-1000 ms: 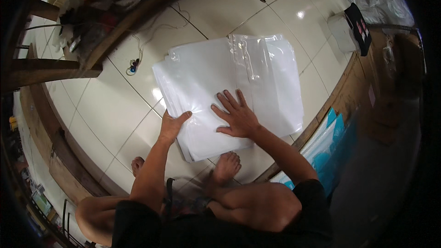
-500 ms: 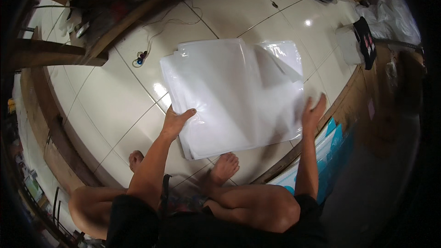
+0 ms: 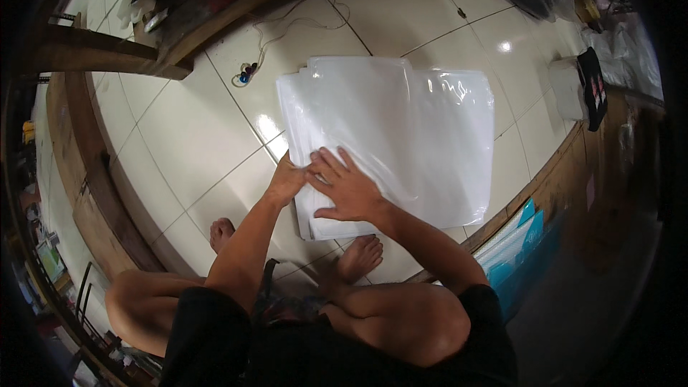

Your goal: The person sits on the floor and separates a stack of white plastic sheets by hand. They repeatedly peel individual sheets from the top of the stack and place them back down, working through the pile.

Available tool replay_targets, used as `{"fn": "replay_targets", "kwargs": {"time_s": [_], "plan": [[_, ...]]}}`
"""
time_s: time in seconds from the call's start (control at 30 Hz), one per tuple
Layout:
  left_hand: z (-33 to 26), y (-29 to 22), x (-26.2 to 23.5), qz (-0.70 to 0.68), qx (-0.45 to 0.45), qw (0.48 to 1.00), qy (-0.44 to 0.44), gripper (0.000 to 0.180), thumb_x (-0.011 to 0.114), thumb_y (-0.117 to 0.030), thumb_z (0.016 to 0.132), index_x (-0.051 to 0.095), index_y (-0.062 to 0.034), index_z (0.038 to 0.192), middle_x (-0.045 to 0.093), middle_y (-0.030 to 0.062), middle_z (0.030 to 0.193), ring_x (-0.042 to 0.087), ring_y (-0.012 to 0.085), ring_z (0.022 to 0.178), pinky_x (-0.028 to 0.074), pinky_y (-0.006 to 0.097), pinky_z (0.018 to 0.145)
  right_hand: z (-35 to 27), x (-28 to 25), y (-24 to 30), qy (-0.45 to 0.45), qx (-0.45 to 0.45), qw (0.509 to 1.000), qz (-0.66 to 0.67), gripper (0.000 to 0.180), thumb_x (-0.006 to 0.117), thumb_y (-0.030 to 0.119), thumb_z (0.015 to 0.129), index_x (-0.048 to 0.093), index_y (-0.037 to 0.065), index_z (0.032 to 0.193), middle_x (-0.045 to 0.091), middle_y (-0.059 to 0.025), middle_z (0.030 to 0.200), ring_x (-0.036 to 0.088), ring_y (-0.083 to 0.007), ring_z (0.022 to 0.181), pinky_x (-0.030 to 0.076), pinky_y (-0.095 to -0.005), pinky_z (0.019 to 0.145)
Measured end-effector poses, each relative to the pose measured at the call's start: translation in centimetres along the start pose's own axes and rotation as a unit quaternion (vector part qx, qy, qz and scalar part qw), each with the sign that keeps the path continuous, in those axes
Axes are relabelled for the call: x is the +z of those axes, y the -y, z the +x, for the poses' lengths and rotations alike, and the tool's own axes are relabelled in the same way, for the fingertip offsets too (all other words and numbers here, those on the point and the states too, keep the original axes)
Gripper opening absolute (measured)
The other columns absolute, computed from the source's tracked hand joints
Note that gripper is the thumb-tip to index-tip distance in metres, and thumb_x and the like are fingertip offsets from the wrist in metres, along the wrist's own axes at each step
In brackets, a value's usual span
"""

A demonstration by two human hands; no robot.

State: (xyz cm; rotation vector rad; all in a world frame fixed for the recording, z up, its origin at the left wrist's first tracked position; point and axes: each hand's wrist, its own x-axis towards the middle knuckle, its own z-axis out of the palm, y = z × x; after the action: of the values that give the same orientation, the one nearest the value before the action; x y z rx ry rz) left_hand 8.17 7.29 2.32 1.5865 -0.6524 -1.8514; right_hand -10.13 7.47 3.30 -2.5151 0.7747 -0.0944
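Observation:
A stack of clear, whitish plastic sheets or sleeves (image 3: 451, 143) lies on the floor in front of me. Its left edges are slightly staggered. My left hand (image 3: 287, 181) pinches that left edge, with the thumb partly hidden behind the fingers of my other hand. Spread flat on top of the plastic, my right hand (image 3: 347, 190) has its fingertips pointing left, close against the left thumb. Creases and glossy reflections run across the upper sheet.
Pale floor tiles (image 3: 201, 150) surround the stack. A thin cord with small beads (image 3: 247, 74) lies at the upper left, by a wooden frame (image 3: 172, 68). On the right are a wooden board edge (image 3: 555, 165), blue-and-white packaging (image 3: 512, 244) and a white container with black cloth (image 3: 570, 89).
My right hand has come from beyond the stack's right edge to its left side, beside my left hand. The lifted, folded upper-right part now lies flat. The whole view has shifted slightly.

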Motion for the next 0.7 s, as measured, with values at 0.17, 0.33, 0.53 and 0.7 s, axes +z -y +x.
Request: {"fn": "replay_targets", "kwargs": {"time_s": [0.17,0.33,0.53,0.7], "plan": [[0.1,-0.5,1.0,0.006,-0.011,1.0,-0.007,0.047,0.073,-0.011,0.078,0.052,0.0025,0.118,0.065,0.0118,0.104,0.064,0.0195,0.092,0.053,0.032,0.08,-5.6,-2.9,-3.1,0.054,0.058,0.997,-0.023,0.075,0.059,0.061,0.079,0.042,0.021,0.14,0.027,-0.0156,0.151,0.018,-0.0389,0.14,0.011,-0.0587,0.113],[0.0,0.0,0.3,0.013,-0.019,1.0,-0.013,0.046,0.075,-0.012,0.078,0.053,0.0014,0.116,0.065,0.0124,0.103,0.064,0.0197,0.092,0.053,0.032,0.081,-19.0,-6.3,-10.1,0.101,0.215,0.967,-0.09,0.074,0.063,0.058,0.077,0.046,0.02,0.138,0.028,-0.0134,0.151,0.015,-0.0419,0.141,0.007,-0.0643,0.111],[-0.3,-0.8,0.7,0.01,-0.001,1.0,-0.016,0.049,0.076,-0.014,0.078,0.052,0.001,0.118,0.065,0.0133,0.104,0.064,0.0204,0.093,0.054,0.033,0.082,-31.3,-9.2,-16.4,-0.069,0.702,0.705,-0.072,0.056,0.063,0.028,0.084,0.047,0.0,0.131,0.038,-0.0257,0.141,0.03,-0.0419,0.134,0.025,-0.0512,0.109],[-0.3,-0.7,0.3,-0.01,-0.045,0.999,-0.011,0.052,0.075,-0.014,0.079,0.05,0.001,0.122,0.064,0.0133,0.109,0.064,0.0208,0.096,0.053,0.033,0.084,-13.0,-4.3,-7.7,-0.212,0.236,0.948,0.035,0.065,0.07,0.024,0.079,0.044,0.004,0.135,0.039,-0.0205,0.141,0.031,-0.0416,0.133,0.019,-0.0517,0.113]]}}
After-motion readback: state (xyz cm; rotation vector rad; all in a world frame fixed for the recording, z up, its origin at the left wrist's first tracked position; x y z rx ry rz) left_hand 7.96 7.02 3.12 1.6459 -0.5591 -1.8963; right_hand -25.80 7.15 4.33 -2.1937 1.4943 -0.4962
